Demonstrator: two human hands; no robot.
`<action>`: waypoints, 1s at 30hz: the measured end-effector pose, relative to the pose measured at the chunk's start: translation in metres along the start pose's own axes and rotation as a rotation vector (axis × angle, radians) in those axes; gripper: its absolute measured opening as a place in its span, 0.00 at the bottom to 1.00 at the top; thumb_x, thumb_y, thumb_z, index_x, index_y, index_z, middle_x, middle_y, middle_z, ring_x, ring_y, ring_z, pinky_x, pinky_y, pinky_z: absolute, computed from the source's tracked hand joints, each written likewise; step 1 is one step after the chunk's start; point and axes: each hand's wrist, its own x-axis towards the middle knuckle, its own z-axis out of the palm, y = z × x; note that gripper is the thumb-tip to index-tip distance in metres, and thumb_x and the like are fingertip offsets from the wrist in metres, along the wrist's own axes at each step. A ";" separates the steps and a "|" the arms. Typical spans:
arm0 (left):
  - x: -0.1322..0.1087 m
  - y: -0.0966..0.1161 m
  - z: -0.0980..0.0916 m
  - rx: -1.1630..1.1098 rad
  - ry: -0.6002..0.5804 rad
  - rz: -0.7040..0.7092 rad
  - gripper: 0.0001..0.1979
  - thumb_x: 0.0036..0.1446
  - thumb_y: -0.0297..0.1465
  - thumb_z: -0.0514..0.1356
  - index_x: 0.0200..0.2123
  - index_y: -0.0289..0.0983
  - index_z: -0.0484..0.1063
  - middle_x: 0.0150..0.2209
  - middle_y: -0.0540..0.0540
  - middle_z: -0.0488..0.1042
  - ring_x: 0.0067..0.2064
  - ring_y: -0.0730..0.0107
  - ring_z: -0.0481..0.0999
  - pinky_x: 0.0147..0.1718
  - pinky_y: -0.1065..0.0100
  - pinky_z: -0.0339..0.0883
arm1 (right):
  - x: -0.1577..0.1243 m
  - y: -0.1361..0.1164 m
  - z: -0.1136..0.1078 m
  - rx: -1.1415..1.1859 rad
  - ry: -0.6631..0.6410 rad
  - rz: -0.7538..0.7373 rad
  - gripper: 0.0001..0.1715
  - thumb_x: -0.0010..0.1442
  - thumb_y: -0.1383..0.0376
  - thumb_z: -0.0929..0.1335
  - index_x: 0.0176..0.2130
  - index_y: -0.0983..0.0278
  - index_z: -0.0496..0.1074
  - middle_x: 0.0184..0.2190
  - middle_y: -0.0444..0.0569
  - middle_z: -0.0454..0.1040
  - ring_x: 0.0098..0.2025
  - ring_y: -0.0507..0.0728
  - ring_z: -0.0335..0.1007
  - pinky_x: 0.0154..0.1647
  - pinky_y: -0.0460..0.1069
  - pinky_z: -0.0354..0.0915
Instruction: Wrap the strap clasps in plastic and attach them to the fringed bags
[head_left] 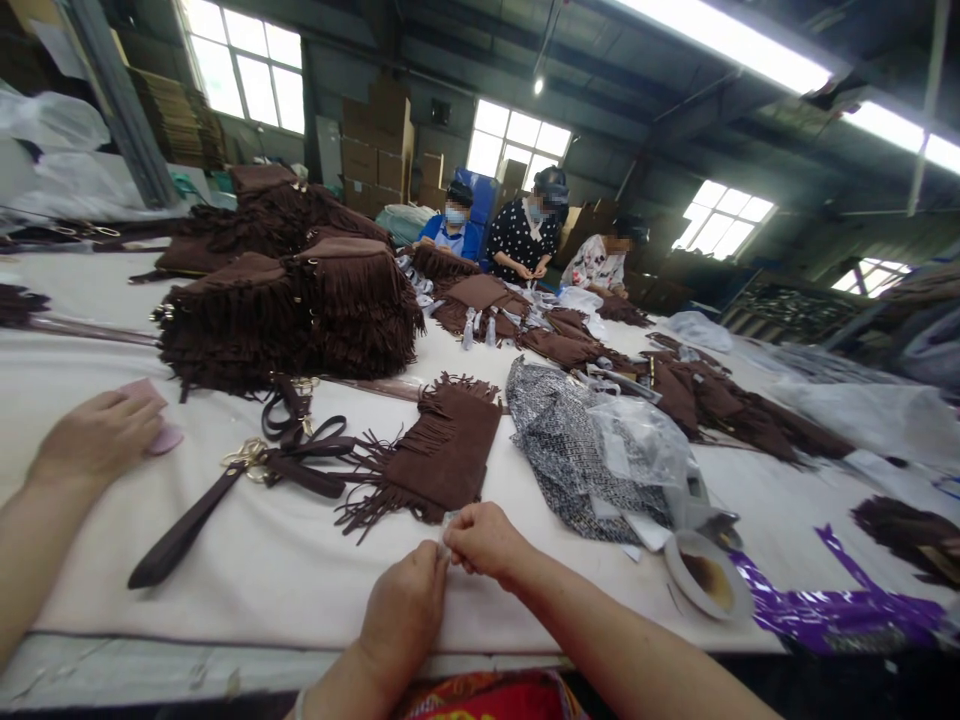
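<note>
My left hand (405, 605) and my right hand (486, 543) meet near the table's front edge, fingers pinched together. Between their fingertips shows a small see-through plastic piece (448, 522); its exact kind is hard to make out. Just beyond them lies a brown suede pouch (454, 450) with fringe on its left and top sides. Left of the pouch, dark brown wrist straps (300, 465) with gold-coloured metal clasps lie in a tangle.
At left, another person's hand (97, 440) rests on a pink cloth or pad (157, 415). Fringed brown bags (352, 310) are piled behind. To the right are a patterned cloth (559, 450), a bowl with brown residue (709, 580) and purple plastic packaging (840, 605). Three people sit or stand opposite.
</note>
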 end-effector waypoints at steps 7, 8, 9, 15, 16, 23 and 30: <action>-0.002 -0.004 0.007 -0.083 0.150 -0.002 0.12 0.65 0.34 0.48 0.48 0.34 0.59 0.26 0.45 0.77 0.27 0.60 0.78 0.23 0.66 0.66 | 0.005 0.001 0.001 0.054 -0.064 0.002 0.29 0.42 0.75 0.66 0.47 0.68 0.66 0.13 0.38 0.67 0.14 0.48 0.58 0.15 0.40 0.52; -0.002 -0.005 0.008 -0.076 0.167 0.013 0.14 0.65 0.34 0.48 0.51 0.33 0.58 0.26 0.45 0.77 0.27 0.60 0.78 0.23 0.66 0.67 | 0.006 0.000 0.001 0.047 -0.065 0.009 0.30 0.42 0.75 0.66 0.48 0.68 0.66 0.13 0.38 0.67 0.14 0.48 0.57 0.15 0.40 0.51; -0.002 -0.006 0.009 -0.068 0.185 0.038 0.16 0.65 0.33 0.47 0.53 0.32 0.57 0.27 0.45 0.77 0.26 0.60 0.78 0.23 0.65 0.67 | 0.006 0.000 0.001 0.039 -0.067 0.020 0.31 0.42 0.74 0.66 0.49 0.68 0.66 0.12 0.38 0.67 0.13 0.47 0.56 0.14 0.40 0.49; -0.001 -0.008 0.007 -0.137 0.201 0.141 0.16 0.65 0.31 0.46 0.54 0.34 0.60 0.38 0.40 0.79 0.35 0.60 0.80 0.34 0.64 0.72 | 0.007 -0.003 0.000 -0.045 -0.068 0.080 0.36 0.42 0.73 0.66 0.54 0.65 0.65 0.12 0.38 0.67 0.12 0.47 0.53 0.14 0.41 0.45; -0.001 -0.007 0.005 -0.170 0.167 0.117 0.14 0.65 0.31 0.47 0.52 0.35 0.63 0.38 0.41 0.79 0.36 0.61 0.80 0.35 0.64 0.71 | 0.008 -0.002 -0.001 -0.056 -0.075 0.075 0.37 0.42 0.73 0.66 0.55 0.65 0.65 0.13 0.38 0.67 0.12 0.47 0.53 0.14 0.41 0.45; 0.004 -0.003 -0.010 -0.290 0.037 -0.047 0.09 0.63 0.31 0.49 0.37 0.40 0.69 0.32 0.46 0.77 0.35 0.62 0.77 0.36 0.64 0.66 | 0.007 0.007 -0.008 0.004 -0.145 -0.023 0.39 0.43 0.74 0.65 0.56 0.67 0.63 0.19 0.41 0.72 0.16 0.47 0.57 0.17 0.41 0.51; 0.012 -0.001 -0.020 -0.399 0.021 -0.178 0.09 0.60 0.32 0.50 0.33 0.40 0.70 0.31 0.46 0.77 0.34 0.63 0.76 0.35 0.66 0.63 | -0.001 0.021 0.007 -0.016 0.004 -0.193 0.36 0.44 0.74 0.63 0.55 0.68 0.64 0.21 0.40 0.72 0.21 0.50 0.64 0.23 0.44 0.59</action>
